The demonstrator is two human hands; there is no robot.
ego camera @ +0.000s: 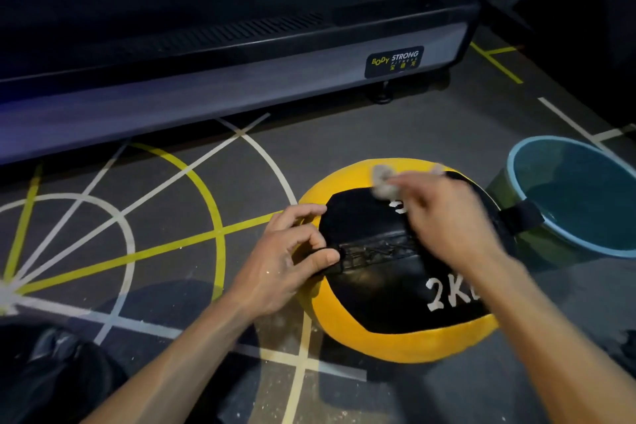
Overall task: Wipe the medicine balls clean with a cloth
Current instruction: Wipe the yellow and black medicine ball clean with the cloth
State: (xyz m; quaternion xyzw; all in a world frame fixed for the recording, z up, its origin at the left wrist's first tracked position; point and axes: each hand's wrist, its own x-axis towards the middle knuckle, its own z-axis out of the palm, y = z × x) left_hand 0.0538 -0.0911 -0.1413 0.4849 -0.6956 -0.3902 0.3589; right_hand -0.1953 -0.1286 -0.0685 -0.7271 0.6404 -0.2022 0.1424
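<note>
A yellow and black medicine ball marked "2KG" lies on the gym floor, a black strap running across its top. My left hand pinches the left end of that strap between thumb and fingers, steadying the ball. My right hand, blurred by motion, holds a small grey cloth against the ball's upper black panel near the far edge.
A blue basin with water stands right of the ball, beside a dark green object with a black strap. A treadmill base runs along the back. White and yellow lines mark the grey floor. A dark bag sits lower left.
</note>
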